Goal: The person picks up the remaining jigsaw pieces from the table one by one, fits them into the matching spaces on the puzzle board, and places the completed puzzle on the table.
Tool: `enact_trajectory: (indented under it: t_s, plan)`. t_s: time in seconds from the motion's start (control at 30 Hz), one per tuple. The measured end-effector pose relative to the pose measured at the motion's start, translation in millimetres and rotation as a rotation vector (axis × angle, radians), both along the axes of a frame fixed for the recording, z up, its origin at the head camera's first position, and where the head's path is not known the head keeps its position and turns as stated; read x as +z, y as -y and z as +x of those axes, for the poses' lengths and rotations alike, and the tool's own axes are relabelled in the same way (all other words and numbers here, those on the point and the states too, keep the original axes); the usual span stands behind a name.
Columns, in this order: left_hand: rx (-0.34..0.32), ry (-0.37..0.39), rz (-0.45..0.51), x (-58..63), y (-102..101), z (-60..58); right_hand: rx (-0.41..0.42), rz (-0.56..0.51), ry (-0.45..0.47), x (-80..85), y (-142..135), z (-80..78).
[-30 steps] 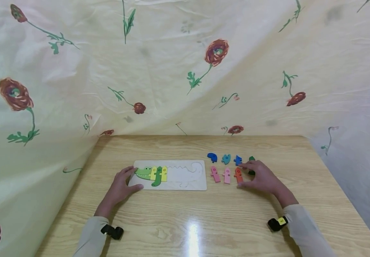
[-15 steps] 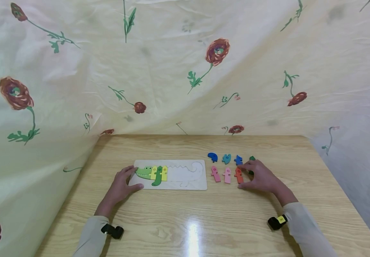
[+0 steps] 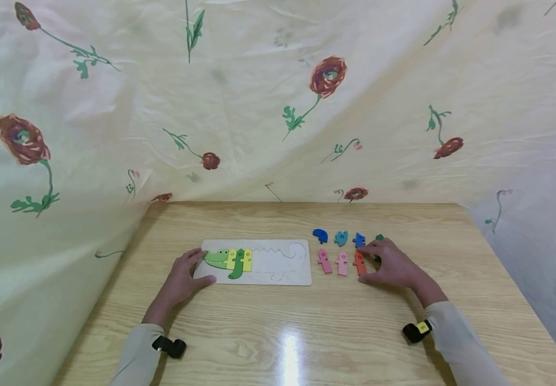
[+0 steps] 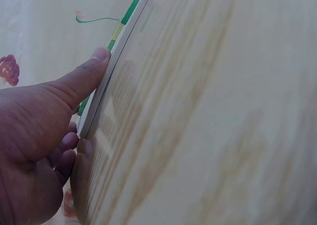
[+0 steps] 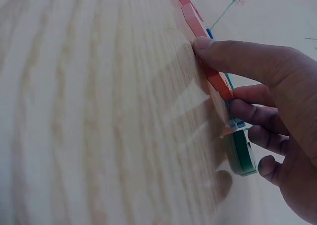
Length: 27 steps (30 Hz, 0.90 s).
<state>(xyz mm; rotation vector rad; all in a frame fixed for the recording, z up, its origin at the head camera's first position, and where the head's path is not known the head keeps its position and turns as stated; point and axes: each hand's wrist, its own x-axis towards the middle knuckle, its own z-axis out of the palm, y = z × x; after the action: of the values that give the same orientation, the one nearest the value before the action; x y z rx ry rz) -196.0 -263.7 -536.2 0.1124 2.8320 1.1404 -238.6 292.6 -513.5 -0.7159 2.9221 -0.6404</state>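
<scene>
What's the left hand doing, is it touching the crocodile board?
Touching: in the left wrist view, the left hand has its thumb against the crocodile board.

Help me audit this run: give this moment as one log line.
left hand: grips puzzle board; right hand: pinches red piece; loose beside board: pink pieces, blue pieces, green piece; on board: crocodile head, yellow pieces, green leg

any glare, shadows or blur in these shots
Head view: bright white glare on the tabletop, low and near the middle; right wrist view: dim, with finger shadows on the wood beside the right hand; left wrist view: also dim, the grain soft toward the right.
</scene>
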Motion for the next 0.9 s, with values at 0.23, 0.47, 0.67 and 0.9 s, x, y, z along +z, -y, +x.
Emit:
enact_trajectory:
  t_s: [0.23,0.47,0.67,0.9]
  plan:
    - [-0.003,0.006,-0.004,0.7,-1.1,-0.1,0.0,0.004,0.019,1.3,0.1,-1.2]
    - [0.006,0.014,-0.005,1.5,-1.0,0.2,0.004,-0.015,0.019,1.1,0.8,-2.7]
    - [0.01,0.014,-0.005,0.7,-1.8,0.1,-0.013,-0.031,-0.003,-0.4,1.1,-0.3]
    - [0.012,0.008,0.001,0.8,-2.2,0.4,-0.032,-0.058,-0.042,-1.2,2.2,2.2]
